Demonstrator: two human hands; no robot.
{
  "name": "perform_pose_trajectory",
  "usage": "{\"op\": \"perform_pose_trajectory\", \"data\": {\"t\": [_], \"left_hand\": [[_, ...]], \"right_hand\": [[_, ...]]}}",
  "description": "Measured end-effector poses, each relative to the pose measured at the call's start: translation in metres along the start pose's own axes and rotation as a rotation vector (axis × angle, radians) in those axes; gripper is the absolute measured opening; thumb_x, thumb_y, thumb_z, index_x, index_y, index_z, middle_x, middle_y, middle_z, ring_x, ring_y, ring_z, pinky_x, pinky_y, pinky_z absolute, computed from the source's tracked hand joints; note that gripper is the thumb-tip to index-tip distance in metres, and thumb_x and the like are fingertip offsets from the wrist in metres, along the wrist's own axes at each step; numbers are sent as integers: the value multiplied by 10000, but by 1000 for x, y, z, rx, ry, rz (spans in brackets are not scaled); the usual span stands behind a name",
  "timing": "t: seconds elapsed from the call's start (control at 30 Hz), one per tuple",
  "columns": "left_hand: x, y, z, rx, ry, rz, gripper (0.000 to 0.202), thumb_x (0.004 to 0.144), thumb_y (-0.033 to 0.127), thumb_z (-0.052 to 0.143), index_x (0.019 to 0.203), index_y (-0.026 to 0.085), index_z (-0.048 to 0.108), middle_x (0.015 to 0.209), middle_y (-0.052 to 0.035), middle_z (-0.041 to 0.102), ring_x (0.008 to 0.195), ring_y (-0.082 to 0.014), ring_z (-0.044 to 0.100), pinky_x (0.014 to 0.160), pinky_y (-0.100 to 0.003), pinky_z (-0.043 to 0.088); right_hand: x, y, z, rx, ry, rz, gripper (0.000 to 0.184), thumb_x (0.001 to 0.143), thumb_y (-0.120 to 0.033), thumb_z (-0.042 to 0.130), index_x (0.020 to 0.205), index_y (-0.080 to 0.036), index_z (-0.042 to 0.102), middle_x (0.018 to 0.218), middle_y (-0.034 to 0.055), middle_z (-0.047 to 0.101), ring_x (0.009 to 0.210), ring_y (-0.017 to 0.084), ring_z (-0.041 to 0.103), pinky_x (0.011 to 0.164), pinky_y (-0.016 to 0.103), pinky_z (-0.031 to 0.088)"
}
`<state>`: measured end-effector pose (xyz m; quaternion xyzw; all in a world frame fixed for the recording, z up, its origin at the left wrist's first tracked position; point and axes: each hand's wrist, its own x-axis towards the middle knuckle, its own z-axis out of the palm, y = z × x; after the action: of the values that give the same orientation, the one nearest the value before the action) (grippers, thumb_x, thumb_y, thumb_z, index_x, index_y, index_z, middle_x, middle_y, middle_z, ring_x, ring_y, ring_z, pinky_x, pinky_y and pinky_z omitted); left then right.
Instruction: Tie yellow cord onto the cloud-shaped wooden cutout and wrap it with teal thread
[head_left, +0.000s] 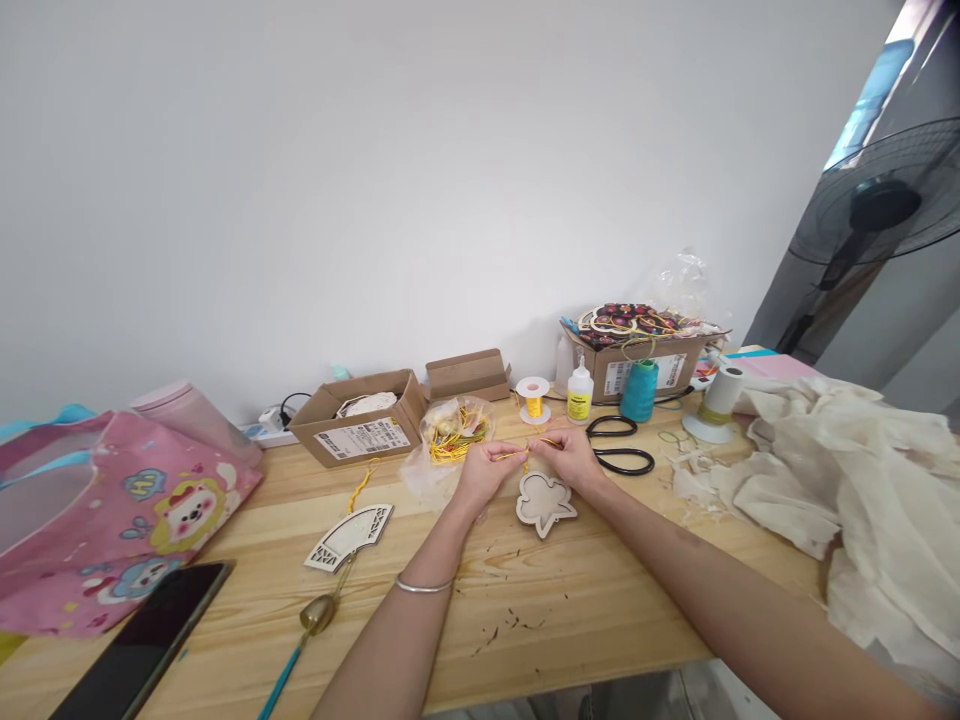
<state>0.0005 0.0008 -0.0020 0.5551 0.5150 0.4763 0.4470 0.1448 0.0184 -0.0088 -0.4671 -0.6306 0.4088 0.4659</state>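
Left hand (480, 470) and right hand (566, 458) pretty much together, both pinching yellow cord (525, 452), wooden cutout (546, 505) sitting at 5 o'clock, black-handled scissors (621, 445) at 3 o'clock.

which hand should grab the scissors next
Probably the right hand, which sits beside the black-handled scissors; the left hand is farther off. Both are pinching yellow cord.

Left hand (484, 472), right hand (568, 460), both raised and pinching, held close together, nearly touching
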Motion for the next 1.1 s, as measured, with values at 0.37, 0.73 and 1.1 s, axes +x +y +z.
{"op": "perform_pose_trajectory", "data": {"t": [0.37, 0.73, 1.1], "left_hand": [[-1, -1, 1, 14, -42, -33, 272, 543, 316, 677, 723, 112, 657, 454, 26, 551, 372, -37, 361, 387, -167, 257], [0, -2, 1, 26, -35, -34, 283, 534, 337, 677, 699, 108, 659, 510, 4, 592, 413, -54, 405, 423, -180, 283], [0, -2, -1, 82, 2, -24, 263, 571, 333, 650, 713, 113, 659, 490, 17, 575, 393, -50, 382, 413, -180, 277]], "right_hand": [[-1, 1, 0, 12, -54, 51, 331, 610, -430, 528, 533, -113, 578, 434, -57, 292, 431, 51, 224, 396, 194, 167], [1, 0, -2, -93, 2, -53, 326, 625, -366, 519, 403, -147, 422, 464, -46, 277, 463, 61, 252, 428, 207, 172], [5, 9, -4, -101, -2, 2, 289, 624, -381, 528, 475, -134, 537, 437, -50, 309, 438, 63, 262, 415, 202, 178]]}}
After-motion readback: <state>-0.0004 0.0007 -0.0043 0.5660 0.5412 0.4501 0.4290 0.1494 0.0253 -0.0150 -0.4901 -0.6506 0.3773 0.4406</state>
